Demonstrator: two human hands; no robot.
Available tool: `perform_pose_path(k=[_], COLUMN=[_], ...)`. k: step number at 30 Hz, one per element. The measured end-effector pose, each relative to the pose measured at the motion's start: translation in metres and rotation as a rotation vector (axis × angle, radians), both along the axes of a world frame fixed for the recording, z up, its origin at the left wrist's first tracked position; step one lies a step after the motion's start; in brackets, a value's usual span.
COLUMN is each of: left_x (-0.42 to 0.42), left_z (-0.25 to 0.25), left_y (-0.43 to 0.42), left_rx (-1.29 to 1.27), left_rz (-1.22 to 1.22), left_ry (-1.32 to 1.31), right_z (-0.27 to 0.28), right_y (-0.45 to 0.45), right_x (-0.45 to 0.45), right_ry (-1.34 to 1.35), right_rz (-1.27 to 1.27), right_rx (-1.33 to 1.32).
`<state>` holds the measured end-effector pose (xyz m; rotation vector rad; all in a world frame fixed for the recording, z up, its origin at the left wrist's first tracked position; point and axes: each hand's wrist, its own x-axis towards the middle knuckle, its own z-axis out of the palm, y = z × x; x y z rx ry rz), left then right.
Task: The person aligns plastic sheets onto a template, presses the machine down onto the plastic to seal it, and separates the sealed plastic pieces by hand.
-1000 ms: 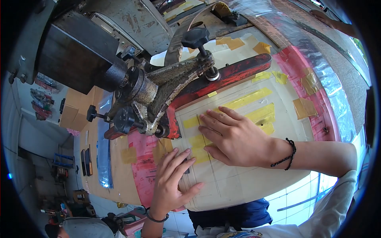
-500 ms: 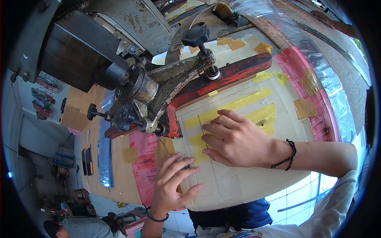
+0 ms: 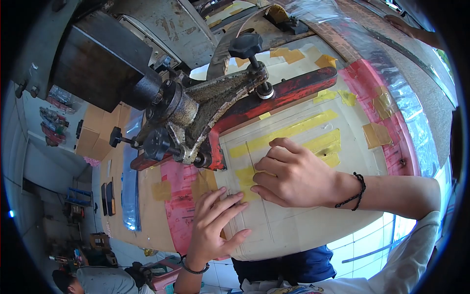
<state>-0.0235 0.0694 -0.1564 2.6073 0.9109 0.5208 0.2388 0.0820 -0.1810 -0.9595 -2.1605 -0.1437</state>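
Taped sheet (image 3: 298, 228) beneath right hand (image 3: 298, 179), fingers (image 3: 271, 166) curled, grip unclear; left hand (image 3: 213, 232) loosely spread.

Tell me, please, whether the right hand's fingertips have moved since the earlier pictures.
Yes: the right hand has curled its fingertips back, away from the black-and-red bar.

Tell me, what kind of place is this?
Probably a workshop: there's a worn metal bracket with black knobs, a scuffed red-and-black bar, and a pale sheet marked with lines and yellow tape.
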Motion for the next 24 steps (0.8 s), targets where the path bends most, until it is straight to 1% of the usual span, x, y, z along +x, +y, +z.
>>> perform_pose_path(k=[3,9,12,15,18,20,24], left_x=[-0.002,0.003,0.002,0.001,0.002,0.002,0.005], left_z=[0.000,-0.001,0.000,0.000,0.000,0.001,0.003], left_y=[0.000,-0.002,-0.001,0.000,0.000,0.000,-0.001], left_rx=[0.007,-0.014,0.004,0.010,0.002,0.008,0.020], left_rz=[-0.024,0.054,0.028,-0.004,-0.004,-0.006,0.007], left_ry=[0.003,-0.033,0.022,0.042,0.035,0.039,0.062], right_z=[-0.001,-0.002,-0.001,0.004,0.017,0.012,0.009], right_y=[0.000,0.001,-0.001,0.000,0.003,0.005,0.004], right_x=[0.000,0.000,0.001,0.003,0.006,0.006,0.006], right_ry=[-0.005,-0.002,-0.031,0.056,0.074,0.052,-0.028], right_rz=[0.012,0.076,0.113,0.111,-0.082,-0.140,-0.164], right_rx=[0.013,0.073,0.034,0.012,0.026,-0.066,-0.112])
